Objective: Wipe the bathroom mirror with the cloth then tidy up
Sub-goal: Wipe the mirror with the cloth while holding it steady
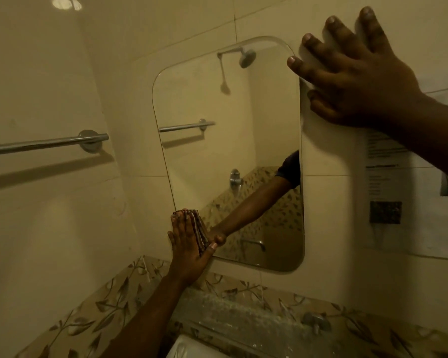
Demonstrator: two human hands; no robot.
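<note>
Left hand [186,244], fingers straight, presses the folded cloth [200,228] flat on the lower-left corner of the mirror [230,112]; so near the edge, it may slip onto tile. Right hand [354,81], fingers spread, braces at the upper-right edge and may smudge the glass.

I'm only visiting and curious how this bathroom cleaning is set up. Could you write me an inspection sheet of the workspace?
Surface: mirror with rounded corners on a tiled wall; a shower head shows in its reflection.
Job's things: striped cloth, pressed to the mirror's lower left corner.
Clutter: nothing seen.
Hands: left hand flat, pressing the cloth on the glass; right hand spread flat at the mirror's upper right edge.
Cables: nothing seen.
Surroundings: towel rail left of the mirror; printed notice on the wall at right; leaf-patterned tile band below; tap at lower right, blurred.
</note>
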